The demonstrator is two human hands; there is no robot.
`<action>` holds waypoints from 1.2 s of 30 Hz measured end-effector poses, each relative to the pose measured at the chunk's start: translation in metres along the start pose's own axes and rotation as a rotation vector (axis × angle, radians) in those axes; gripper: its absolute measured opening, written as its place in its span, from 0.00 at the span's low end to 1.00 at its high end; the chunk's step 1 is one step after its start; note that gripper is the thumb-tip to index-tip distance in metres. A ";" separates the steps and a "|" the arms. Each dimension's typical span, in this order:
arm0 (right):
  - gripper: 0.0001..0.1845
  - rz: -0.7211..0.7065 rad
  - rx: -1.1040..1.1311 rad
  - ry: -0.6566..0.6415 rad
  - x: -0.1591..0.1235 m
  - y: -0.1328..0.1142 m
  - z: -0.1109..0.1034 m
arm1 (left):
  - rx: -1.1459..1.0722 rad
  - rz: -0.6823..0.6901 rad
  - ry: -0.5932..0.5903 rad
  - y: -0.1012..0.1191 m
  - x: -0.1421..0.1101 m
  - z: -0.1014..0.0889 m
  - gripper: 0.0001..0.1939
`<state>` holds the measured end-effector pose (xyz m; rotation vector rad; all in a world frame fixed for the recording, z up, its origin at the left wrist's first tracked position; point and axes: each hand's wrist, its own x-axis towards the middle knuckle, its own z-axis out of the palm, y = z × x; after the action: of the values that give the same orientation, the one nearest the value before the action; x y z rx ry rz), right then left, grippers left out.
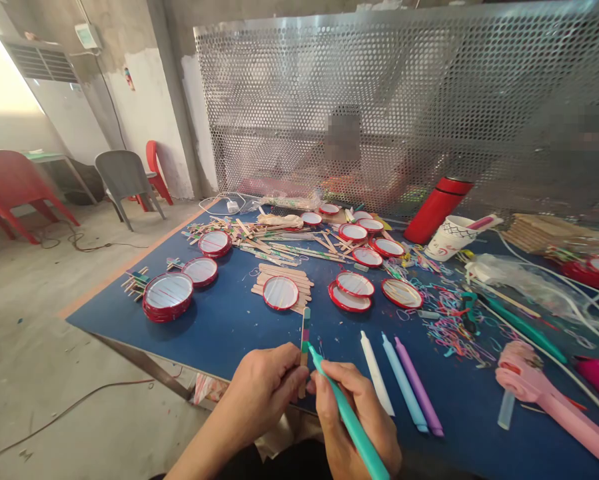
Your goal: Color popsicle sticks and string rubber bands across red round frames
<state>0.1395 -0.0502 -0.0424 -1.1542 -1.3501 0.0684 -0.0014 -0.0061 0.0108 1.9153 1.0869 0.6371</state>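
My left hand (266,387) pinches a wooden craft stick (306,327) upright near the table's front edge. Bands of teal, purple and green colour its upper part; the lower end is bare wood. A teal marker (349,420) is gripped in my right hand (364,413), its tip at the green band on the stick. Just right of that hand lie a white marker (376,373), a light blue marker (404,383) and a purple marker (419,387). Beyond the hands, a red-rimmed round disc (280,293) rests on a row of plain craft sticks (259,279).
More red-rimmed discs (168,293) and loose sticks (244,233) cover the blue table (219,333). On the right are a leaning red flask (439,210), a paper cup (449,240), tangled coloured strings (459,327) and a pink handheld device (544,393). A perforated metal panel (279,100) stands behind.
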 end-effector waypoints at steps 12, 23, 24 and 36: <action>0.05 0.045 0.014 0.036 -0.002 -0.007 0.002 | 0.007 -0.034 0.005 -0.001 -0.001 0.000 0.15; 0.04 0.001 0.005 0.048 -0.004 -0.007 0.003 | 0.024 -0.037 0.022 0.000 -0.001 0.000 0.15; 0.04 -0.017 -0.006 0.045 -0.003 -0.008 0.003 | 0.031 -0.039 0.024 0.000 -0.001 0.000 0.15; 0.09 -0.017 0.028 0.100 -0.010 0.001 -0.003 | 0.036 -0.006 0.027 0.001 -0.002 -0.001 0.15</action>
<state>0.1393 -0.0575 -0.0495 -1.1083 -1.2667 0.0175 -0.0026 -0.0074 0.0127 1.9380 1.1277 0.6453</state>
